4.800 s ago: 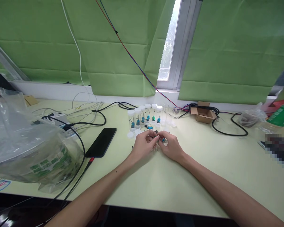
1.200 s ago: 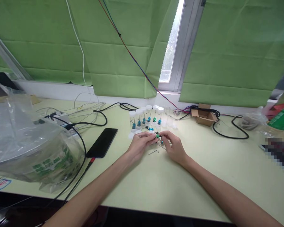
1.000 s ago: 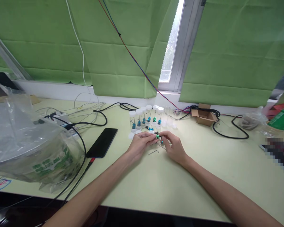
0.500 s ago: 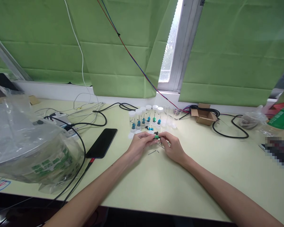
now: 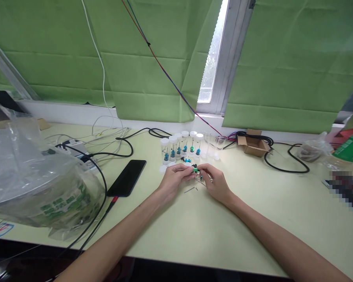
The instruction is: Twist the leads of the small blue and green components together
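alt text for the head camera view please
The left hand and right hand pinch a small green part between them over a pale table. A row of capped clear vials stands behind it; a black phone lies to the left.

One head-worn camera looked forward and down over the pale table [image 5: 200,231] from close by; the left hand [image 5: 174,181] and right hand [image 5: 217,184] sat mid-frame, green blinds [image 5: 282,58] rose beyond.
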`<act>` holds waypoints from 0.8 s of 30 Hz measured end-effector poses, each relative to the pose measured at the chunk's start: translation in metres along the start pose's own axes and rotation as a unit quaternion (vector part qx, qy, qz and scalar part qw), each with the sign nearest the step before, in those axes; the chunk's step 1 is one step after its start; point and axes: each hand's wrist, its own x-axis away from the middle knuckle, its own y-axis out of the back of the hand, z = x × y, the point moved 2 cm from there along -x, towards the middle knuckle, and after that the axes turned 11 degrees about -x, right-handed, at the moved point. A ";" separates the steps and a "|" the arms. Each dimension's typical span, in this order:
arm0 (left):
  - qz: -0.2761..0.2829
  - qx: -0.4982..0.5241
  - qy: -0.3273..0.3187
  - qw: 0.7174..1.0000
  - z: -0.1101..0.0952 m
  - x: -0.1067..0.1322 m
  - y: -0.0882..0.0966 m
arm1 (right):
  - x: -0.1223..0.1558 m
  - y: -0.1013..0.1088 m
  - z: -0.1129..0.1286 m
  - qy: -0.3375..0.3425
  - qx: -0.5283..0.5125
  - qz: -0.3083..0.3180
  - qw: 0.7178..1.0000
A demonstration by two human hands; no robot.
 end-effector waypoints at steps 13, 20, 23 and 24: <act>-0.015 -0.020 -0.003 1.000 0.001 -0.002 0.003 | 0.000 0.000 0.001 -0.010 -0.013 -0.006 1.000; -0.020 -0.009 0.009 1.000 -0.001 -0.001 0.002 | 0.000 0.001 0.002 -0.011 -0.028 -0.012 0.999; -0.015 -0.011 0.007 1.000 0.000 -0.001 0.002 | 0.000 0.001 0.002 -0.013 -0.032 -0.018 0.999; -0.013 -0.014 0.005 1.000 0.001 0.000 0.002 | -0.001 0.001 0.002 -0.013 -0.032 -0.018 0.999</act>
